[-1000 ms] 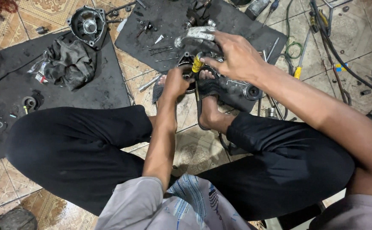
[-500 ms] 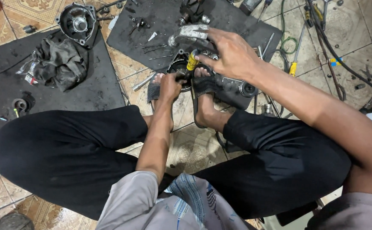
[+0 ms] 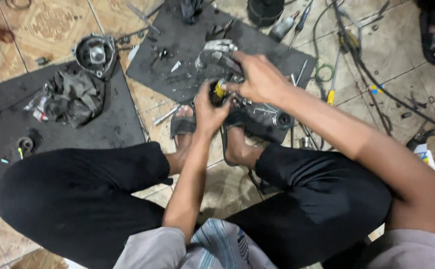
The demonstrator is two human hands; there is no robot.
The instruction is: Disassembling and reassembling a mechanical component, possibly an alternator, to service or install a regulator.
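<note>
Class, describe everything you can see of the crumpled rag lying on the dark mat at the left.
The rag is dark grey cloth, bunched into a loose, wrinkled heap with deep folds. It looks grimy. It lies on the black mat on the tiled floor, just below a round metal engine cover. A small crumpled wrapper with red and white sits against its left edge. Neither hand touches it; the left hand and right hand are busy well to its right.

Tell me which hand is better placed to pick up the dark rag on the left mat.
Left, probably. The left hand is nearer the dark rag and only touches the yellow-handled tool; the right hand grips the tool on the far side.
</note>
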